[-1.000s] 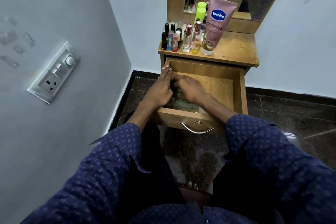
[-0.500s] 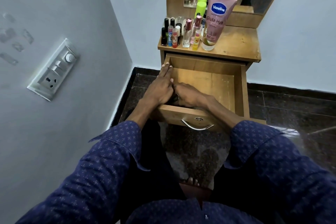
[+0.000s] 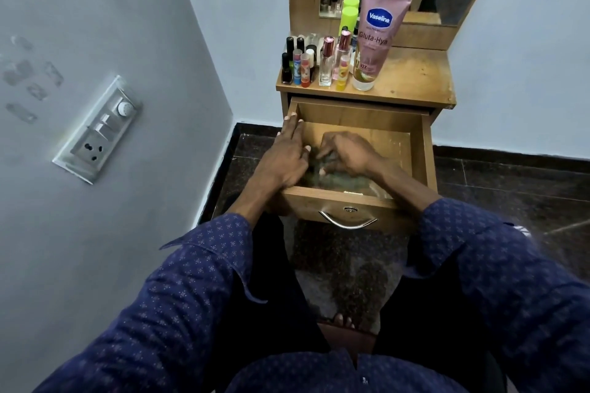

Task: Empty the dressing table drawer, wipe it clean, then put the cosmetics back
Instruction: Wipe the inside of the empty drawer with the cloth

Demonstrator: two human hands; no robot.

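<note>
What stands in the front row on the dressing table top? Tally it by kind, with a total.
Dark nail polish bottle: 1
Lip balm sticks: 2
Clear rose-gold-capped bottle: 1
Small yellow tube: 1
Pink Vaseline tube: 1
Total: 6

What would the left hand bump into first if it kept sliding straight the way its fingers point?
Probably the drawer's back wall. The left hand lies flat along the left side, fingers pointing toward the back, with nothing visible in between.

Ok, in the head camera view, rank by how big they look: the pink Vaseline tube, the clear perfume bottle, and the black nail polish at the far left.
1. Vaseline tube
2. perfume bottle
3. black nail polish
</note>
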